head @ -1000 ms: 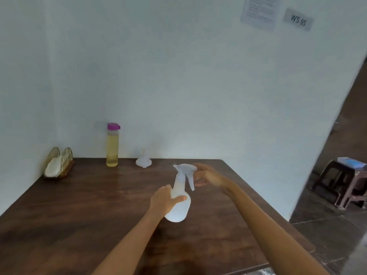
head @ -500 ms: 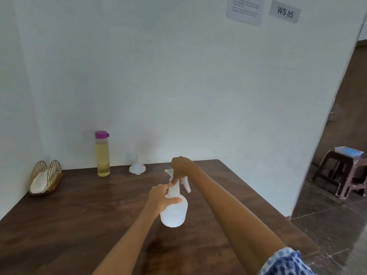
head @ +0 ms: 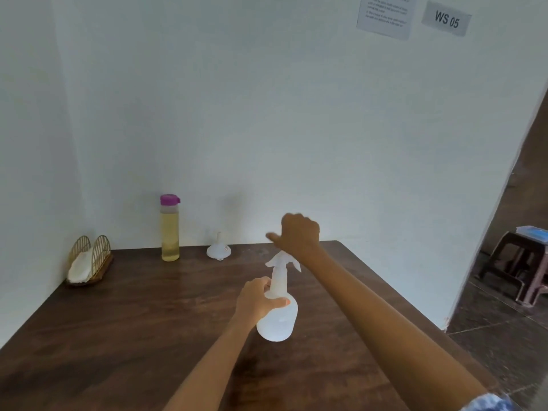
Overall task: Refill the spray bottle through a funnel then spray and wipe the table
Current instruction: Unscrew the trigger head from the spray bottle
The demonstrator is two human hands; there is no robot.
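I count one white spray bottle (head: 277, 315) upright mid-surface (head: 133, 321) — my left hand (head: 257, 301) grips its neck, my right hand (head: 298, 234) curls over the trigger head. Behind: one funnel (head: 218, 250), one purple-capped refill bottle (head: 170, 228) — well apart.

From my headset view, the table (head: 148, 336) fills the lower part and runs back into the corner of two walls. The spray bottle (head: 277, 315) stands on it near the middle, my left hand (head: 256, 301) around its neck from the left, my right hand (head: 299, 235) over its spray head from behind. At the back edge by the wall, the funnel (head: 218, 250) sits on the table, left of my right hand; the refill bottle (head: 170, 228) stands upright further left. In the far left corner rests a holder (head: 89, 261) with a cloth (head: 79, 266) in it. Off to the right, on the floor beyond the table, stands a stool (head: 517, 266).
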